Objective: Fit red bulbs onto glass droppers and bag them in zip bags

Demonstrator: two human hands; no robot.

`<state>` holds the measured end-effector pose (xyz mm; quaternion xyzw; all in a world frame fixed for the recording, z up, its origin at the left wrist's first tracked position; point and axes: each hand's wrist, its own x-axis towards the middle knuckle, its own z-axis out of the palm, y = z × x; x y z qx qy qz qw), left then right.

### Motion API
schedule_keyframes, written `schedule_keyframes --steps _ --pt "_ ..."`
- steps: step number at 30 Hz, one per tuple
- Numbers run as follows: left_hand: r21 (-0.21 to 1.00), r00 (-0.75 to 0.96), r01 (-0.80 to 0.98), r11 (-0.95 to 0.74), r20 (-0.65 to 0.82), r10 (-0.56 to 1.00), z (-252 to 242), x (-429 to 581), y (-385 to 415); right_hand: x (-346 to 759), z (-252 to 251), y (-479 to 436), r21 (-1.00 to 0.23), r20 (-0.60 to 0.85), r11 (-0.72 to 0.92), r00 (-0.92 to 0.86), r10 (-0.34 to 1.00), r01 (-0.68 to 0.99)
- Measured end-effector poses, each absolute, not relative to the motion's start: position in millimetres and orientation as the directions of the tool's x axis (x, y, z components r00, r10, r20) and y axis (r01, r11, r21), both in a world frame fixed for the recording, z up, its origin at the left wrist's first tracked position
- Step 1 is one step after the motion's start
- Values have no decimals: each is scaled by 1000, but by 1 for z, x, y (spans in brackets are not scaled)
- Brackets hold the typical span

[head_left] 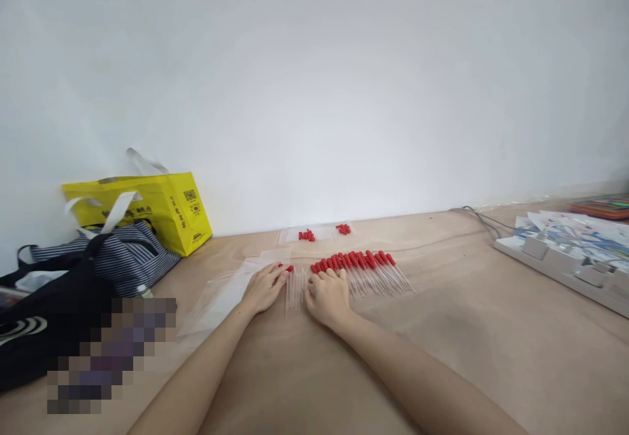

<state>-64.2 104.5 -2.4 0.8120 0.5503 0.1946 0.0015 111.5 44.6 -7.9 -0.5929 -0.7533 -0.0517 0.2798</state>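
My left hand [264, 288] lies with outstretched fingers on a clear plastic bag, its fingertips beside a red rubber bulb [290, 268]. Between the two hands lie several clear thin tubes [295, 291], side by side. My right hand [328, 296] is closed, fingers curled down at the left end of a row of red-bulbed droppers [361, 259]. Whatever its fingertips pinch is hidden behind the knuckles. The row's red bulbs point away from me, and its clear stems [388, 281] slant toward me on the right.
Flat clear bags [216, 301] spread left of my left hand. Near the wall lies a bag with more red bulbs [307, 235]. A yellow bag [184, 215], striped bag [132, 255] and black bag [63, 320] stand left. A white power strip [560, 271] with packets lies right.
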Motion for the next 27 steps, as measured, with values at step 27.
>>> schedule_keyframes --steps 27 --pt "435 72 793 -427 629 774 -3 -46 57 126 1 38 -272 208 22 37 977 962"
